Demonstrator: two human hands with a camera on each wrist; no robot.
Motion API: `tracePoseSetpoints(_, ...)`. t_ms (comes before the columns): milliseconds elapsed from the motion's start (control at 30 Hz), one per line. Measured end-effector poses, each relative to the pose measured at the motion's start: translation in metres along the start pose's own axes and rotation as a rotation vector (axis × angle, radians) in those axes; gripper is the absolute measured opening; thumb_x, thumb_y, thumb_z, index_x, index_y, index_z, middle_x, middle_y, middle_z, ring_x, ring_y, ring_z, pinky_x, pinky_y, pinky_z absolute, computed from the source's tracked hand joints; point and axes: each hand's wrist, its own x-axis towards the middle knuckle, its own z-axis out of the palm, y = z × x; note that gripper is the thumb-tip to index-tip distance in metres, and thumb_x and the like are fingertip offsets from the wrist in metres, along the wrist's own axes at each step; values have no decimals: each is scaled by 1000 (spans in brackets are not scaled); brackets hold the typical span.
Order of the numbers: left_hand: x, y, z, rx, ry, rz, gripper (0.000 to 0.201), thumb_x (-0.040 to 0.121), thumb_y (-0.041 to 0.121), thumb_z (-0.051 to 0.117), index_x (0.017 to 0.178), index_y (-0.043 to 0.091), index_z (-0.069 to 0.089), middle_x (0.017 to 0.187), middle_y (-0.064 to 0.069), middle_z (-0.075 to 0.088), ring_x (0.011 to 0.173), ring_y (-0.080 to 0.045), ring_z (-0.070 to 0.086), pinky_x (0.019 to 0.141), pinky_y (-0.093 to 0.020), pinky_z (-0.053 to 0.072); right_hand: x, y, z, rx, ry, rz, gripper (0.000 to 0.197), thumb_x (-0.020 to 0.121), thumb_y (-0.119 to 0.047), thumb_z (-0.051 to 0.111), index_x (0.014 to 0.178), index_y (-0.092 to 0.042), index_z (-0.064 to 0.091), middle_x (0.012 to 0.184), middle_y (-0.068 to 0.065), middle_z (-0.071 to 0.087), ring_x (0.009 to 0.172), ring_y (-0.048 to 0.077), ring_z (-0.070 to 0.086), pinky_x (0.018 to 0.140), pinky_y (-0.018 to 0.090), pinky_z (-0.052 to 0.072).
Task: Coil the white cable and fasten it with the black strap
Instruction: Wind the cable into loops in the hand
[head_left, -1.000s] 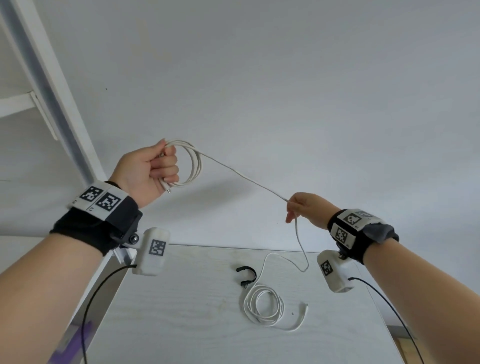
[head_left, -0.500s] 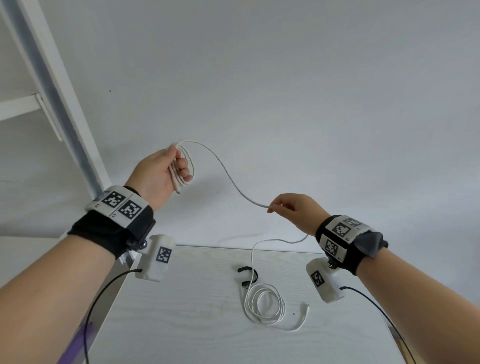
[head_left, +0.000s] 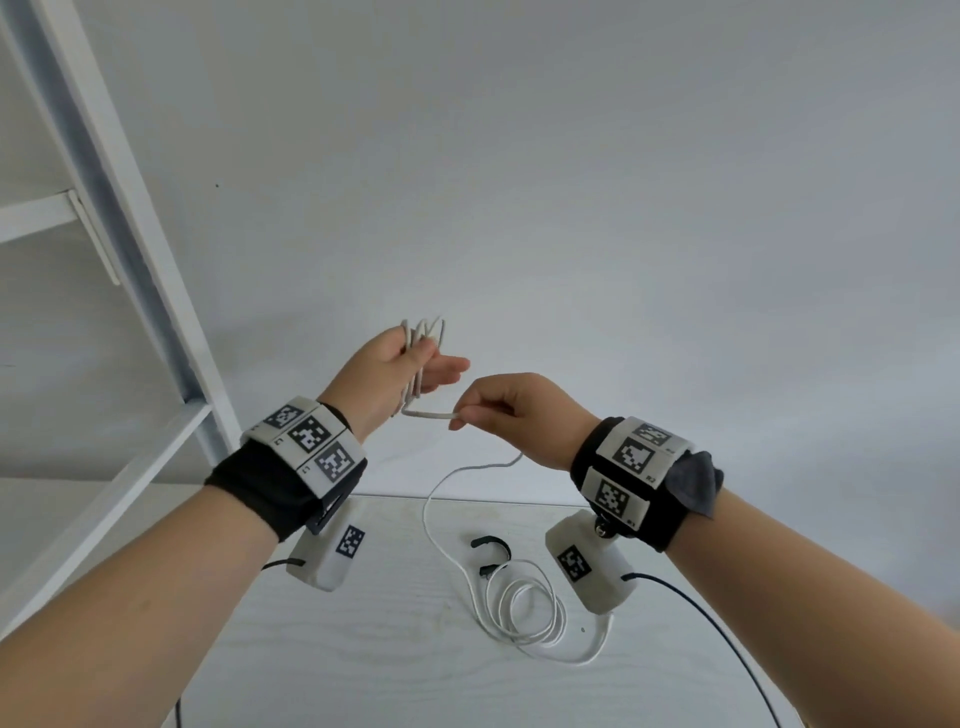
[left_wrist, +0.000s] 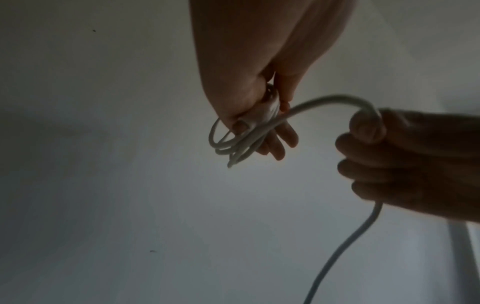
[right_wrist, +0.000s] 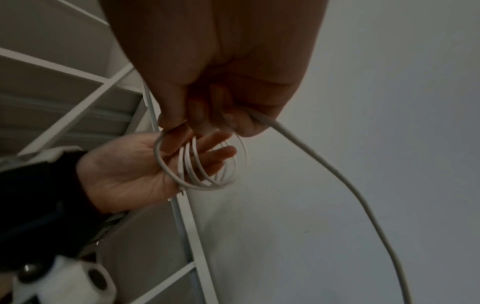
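**Cable Partly Coiled, Both Hands Engaged**

While both hands are raised above the tabletop (head_left: 363, 649), one white cable (head_left: 427, 519) and one black strap (head_left: 491, 545) are in view. The cable is a thin, round, smooth-jacketed cord. Several loops of it, about three or four by the right wrist view, are gathered in the left hand (head_left: 400, 374); the exact count cannot be told. The thumb pinches the bundle against the fingers, which are extended and only slightly bent.

The right hand (head_left: 511, 410) sits just beside the left hand, slightly lower. Its thumb and curled fingers pinch a single strand of the cable, which runs from the bundle in a short span. From the underside of the right hand the cable hangs down in a slack curve to the tabletop, where the remainder lies in about three loose, roughly circular loops with a free end trailing toward the right.

The black strap is a narrow band curved into an open C shape. It lies on the tabletop, touching the far edge of the loose loops, well below both hands and held by neither.

The tabletop is pale with a faint wood-grain texture. One white metal frame (head_left: 130, 249) stands at the left.
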Motion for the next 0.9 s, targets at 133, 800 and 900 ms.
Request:
tracePoseSetpoints(133, -5, -3, 1, 207, 23, 4, 20, 98, 22, 40, 85, 13, 52, 65, 9, 68, 48, 5, 60, 42, -8, 40, 4, -7, -5, 103, 3, -31, 17, 90, -13, 54, 86, -6, 69, 92, -6, 71, 89, -6, 61, 84, 12, 43)
tracePoseSetpoints(800, -15, 7, -7, -63, -115, -54, 36, 95, 34, 40, 66, 14, 44, 41, 10, 26, 37, -9, 22, 42, -19, 33, 12, 26, -26, 5, 127, 132, 17, 88, -28, 57, 72, -21, 54, 55, -5, 40, 52, 9, 40, 56, 23, 44)
tracePoseSetpoints(900, -7, 10, -21, -223, -54, -57, 38, 96, 36, 38, 64, 16, 43, 38, 10, 26, 33, -7, 22, 41, -18, 31, 7, 38, -29, -36, 77, 158, 18, 89, -22, 54, 72, -17, 58, 63, -3, 48, 60, 9, 47, 62, 22, 48)
